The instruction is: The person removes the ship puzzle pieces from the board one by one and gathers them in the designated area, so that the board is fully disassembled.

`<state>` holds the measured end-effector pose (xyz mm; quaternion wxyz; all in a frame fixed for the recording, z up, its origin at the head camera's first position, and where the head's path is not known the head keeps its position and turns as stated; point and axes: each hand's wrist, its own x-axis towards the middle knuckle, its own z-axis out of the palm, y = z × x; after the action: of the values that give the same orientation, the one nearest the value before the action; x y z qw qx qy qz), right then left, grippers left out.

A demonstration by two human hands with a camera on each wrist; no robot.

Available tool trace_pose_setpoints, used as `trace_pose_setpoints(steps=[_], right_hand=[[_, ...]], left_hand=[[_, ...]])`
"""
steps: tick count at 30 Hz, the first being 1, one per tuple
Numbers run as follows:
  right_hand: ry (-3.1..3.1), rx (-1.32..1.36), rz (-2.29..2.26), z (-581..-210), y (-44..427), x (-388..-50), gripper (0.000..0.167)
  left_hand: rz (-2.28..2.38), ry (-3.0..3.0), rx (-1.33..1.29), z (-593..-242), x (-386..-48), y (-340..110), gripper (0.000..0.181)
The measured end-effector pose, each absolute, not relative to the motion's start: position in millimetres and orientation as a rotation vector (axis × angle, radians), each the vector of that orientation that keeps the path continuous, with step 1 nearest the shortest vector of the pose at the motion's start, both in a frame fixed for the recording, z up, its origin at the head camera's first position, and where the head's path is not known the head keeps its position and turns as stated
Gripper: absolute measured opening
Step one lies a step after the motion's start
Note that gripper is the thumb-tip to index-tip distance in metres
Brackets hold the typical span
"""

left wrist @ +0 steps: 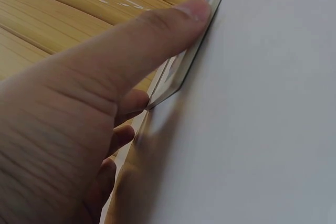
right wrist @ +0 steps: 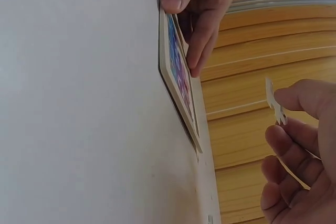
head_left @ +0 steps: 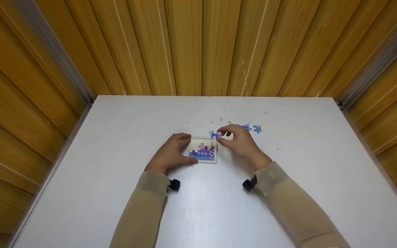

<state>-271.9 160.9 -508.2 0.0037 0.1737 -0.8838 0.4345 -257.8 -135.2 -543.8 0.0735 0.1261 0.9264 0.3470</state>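
Note:
A small puzzle tray (head_left: 203,162) with a pale rim lies on the white table, its lower part filled with a purple, pink and blue ship picture. My left hand (head_left: 173,153) holds the tray at its left side, thumb on the near edge and fingers at the far corner. Above the tray's far right corner, my right hand (head_left: 240,143) pinches a purple and blue puzzle piece (right wrist: 274,100) between thumb and fingertips. The right wrist view shows that piece edge-on, raised off the table.
Beyond the right hand lie loose puzzle pieces: one blue and orange piece (head_left: 257,129) and a blue one (head_left: 246,127) partly behind the hand. Small dark specks dot the table (head_left: 133,124) behind the tray. Wood-patterned walls (head_left: 202,48) enclose the table's back and sides.

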Motion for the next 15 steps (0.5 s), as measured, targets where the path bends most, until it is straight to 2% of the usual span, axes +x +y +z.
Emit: trace_pose_setpoints(steps=[15], right_hand=[[-2.77, 0.512, 1.41, -515, 192, -280, 0.035]], left_hand=[[1.012, 2.788, 0.4, -545, -260, -136, 0.102]])
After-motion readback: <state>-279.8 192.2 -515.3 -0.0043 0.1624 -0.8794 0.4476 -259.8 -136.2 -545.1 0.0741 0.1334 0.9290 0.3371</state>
